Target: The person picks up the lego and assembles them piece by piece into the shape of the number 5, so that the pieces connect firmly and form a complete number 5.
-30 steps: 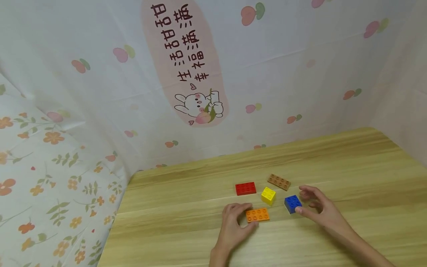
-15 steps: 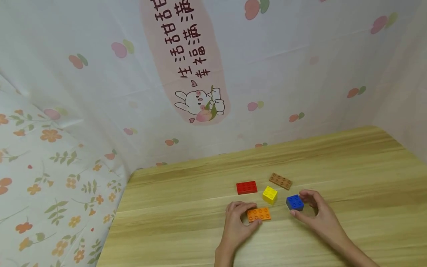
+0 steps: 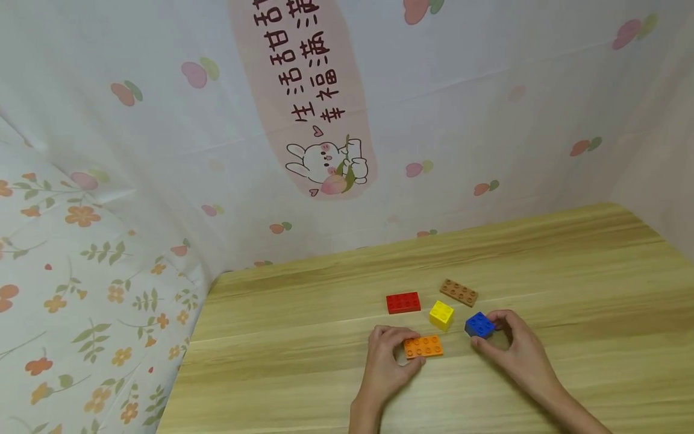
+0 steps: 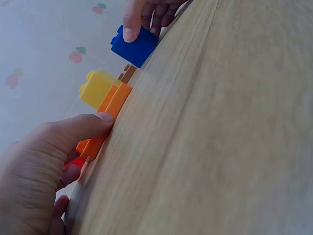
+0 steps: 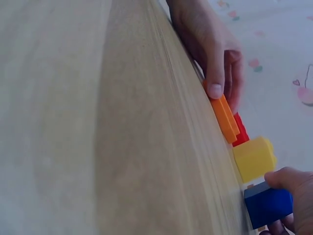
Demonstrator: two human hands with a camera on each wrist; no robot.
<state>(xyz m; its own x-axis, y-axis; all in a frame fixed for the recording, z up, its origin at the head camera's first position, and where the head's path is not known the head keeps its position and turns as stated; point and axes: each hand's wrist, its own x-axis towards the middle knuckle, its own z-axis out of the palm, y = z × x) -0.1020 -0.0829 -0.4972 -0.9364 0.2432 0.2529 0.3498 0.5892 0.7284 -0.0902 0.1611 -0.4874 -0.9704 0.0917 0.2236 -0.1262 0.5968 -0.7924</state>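
My left hand (image 3: 387, 358) pinches the left end of a flat orange building brick (image 3: 427, 346), thumb on its near long side and fingers on the far side. The orange brick lies on the wooden table. My right hand (image 3: 517, 348) holds a blue building brick (image 3: 479, 325) between thumb and fingers. In the left wrist view the blue brick (image 4: 134, 46) is tilted, close over the tabletop. A yellow brick (image 3: 441, 315) sits between and just beyond the two held ones. In the right wrist view my right thumb presses the side of the blue brick (image 5: 269, 203).
A flat red brick (image 3: 403, 302) lies behind the orange one. To its right is a thin brown brick (image 3: 459, 292), set at an angle. The wooden table (image 3: 271, 337) ends at a patterned cloth backdrop (image 3: 450, 108) at the back and left.
My right hand has closed its fingers round the blue brick, which has turned and tilted slightly. My left fingers have drawn in on the orange brick. The head view has shifted a little.
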